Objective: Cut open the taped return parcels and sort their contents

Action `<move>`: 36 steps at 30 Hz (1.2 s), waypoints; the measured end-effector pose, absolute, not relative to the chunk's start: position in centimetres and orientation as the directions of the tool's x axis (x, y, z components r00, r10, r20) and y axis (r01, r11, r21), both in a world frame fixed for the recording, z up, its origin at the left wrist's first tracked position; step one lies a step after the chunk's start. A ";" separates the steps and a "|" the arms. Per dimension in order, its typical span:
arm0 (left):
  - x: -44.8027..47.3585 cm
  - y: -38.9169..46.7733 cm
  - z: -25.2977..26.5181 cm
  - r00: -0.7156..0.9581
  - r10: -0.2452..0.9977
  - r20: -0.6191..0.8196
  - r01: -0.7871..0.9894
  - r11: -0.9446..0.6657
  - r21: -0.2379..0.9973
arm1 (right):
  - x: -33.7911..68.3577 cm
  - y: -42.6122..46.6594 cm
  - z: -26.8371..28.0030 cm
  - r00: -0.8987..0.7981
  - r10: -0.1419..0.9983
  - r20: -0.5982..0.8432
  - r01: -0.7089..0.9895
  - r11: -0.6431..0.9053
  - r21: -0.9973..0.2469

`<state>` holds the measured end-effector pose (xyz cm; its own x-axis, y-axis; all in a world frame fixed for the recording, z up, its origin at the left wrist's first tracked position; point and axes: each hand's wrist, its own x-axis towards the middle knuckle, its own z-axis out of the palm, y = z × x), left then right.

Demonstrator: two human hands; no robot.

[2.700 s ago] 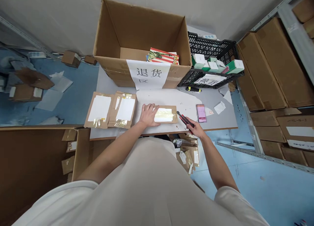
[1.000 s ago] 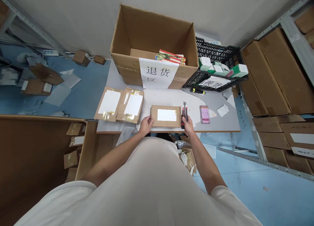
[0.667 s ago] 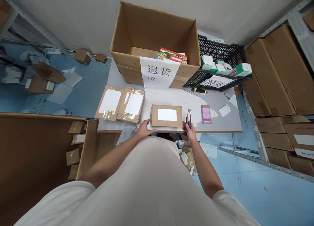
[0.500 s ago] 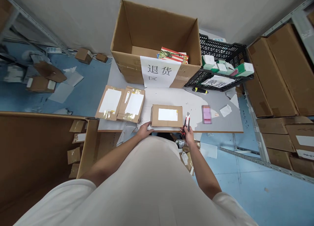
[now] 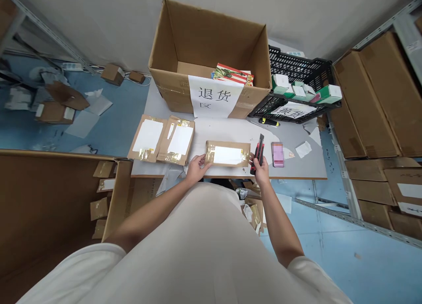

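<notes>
A small taped cardboard box [image 5: 227,162] with a white label is at the table's front edge, between my two hands. My left hand [image 5: 197,168] grips its left end, thumb on the near side. In my right hand [image 5: 260,168] is a red and black utility knife [image 5: 259,152], pointing away from me. Some fingers of that hand reach to the box's right end. To the right of the knife lies a phone [image 5: 277,154] with a pink screen. Two more taped boxes with white labels, a left one [image 5: 145,139] and a right one [image 5: 177,139], sit side by side to the left.
Behind stands a large open carton [image 5: 174,88] with red-and-white packs inside. Beside it a black crate [image 5: 305,66] holds several green-and-white boxes. A yellow-black cutter [image 5: 268,121] lies before the crate. Another large carton [image 5: 120,194] is at left, shelving with cartons [image 5: 379,93] at right.
The small box has tipped, now showing taped ends and a narrower face. My right hand has moved slightly right and away from me with the utility knife; my left hand has shifted its hold.
</notes>
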<state>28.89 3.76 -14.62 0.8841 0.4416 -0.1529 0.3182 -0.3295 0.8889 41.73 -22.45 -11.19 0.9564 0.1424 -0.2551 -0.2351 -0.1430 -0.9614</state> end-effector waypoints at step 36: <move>31.7 2.5 -16.5 0.925 -0.130 0.358 -0.282 -0.866 0.413 | 47.4 -10.5 -2.1 0.317 0.764 -0.561 0.922 -0.387 -0.005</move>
